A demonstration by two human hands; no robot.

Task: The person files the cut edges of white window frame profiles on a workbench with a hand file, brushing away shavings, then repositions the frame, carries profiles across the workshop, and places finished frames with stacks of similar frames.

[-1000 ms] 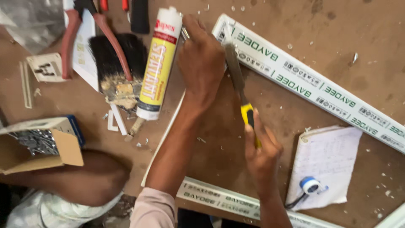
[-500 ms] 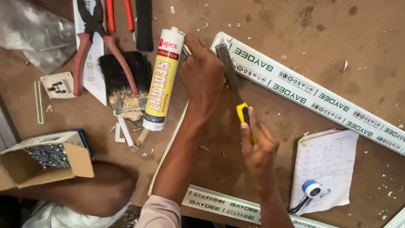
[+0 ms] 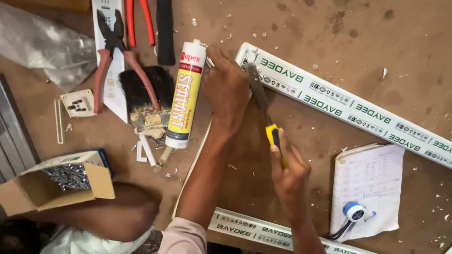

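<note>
At the frame's centre, the right hand (image 3: pixel 288 175) clenched a yellow-handled file (image 3: pixel 262 107), its blade on the end of the white plastic trunking (image 3: pixel 348 106); the left hand (image 3: pixel 227 89) gripped that end. A sealant tube (image 3: pixel 185 96) lay left on the dusty brown desk (image 3: pixel 329 28).

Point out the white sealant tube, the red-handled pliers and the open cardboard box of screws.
White sealant tube (image 3: pixel 184 101), head view, on its yellow label.
Red-handled pliers (image 3: pixel 109 40), head view, on the dark jaws' pivot.
Open cardboard box of screws (image 3: pixel 100 181), head view, on its front flap.
</note>
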